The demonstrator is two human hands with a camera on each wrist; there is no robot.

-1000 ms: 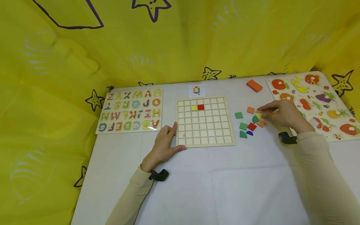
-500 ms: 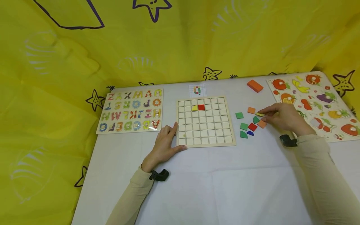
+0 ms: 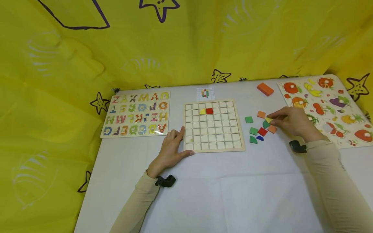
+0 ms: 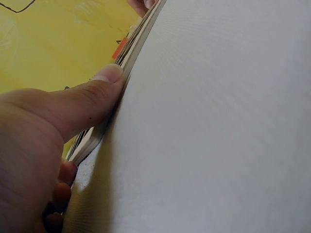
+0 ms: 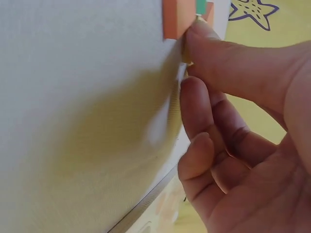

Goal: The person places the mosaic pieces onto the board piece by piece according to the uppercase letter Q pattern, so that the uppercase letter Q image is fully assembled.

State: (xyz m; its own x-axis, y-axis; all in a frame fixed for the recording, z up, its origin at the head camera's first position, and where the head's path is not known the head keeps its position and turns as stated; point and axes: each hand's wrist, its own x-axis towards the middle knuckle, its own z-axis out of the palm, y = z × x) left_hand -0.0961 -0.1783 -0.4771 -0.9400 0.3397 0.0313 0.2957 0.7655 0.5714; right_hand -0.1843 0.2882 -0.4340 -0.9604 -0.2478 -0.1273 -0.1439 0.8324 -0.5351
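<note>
In the head view my left hand rests at the near left corner of a wooden grid board. Its forefinger lies along the left edge, and its thumb touches the near edge in the left wrist view. A yellow piece and a red square sit side by side in the board's second row. My right hand pinches a small flat yellow piece between thumb and forefinger, just above a green rounded piece. Around it lie orange squares, a red square, green pieces and a blue piece.
A small pattern card lies behind the grid board. To the left is an alphabet puzzle; to the right, a fruit puzzle. An orange block stands near the back edge of the white table. A yellow cloth hangs behind.
The yellow piece in my right hand has been turned between the fingertips, seen edge-on half a second ago and more face-on now. My left hand keeps its place on the board.
</note>
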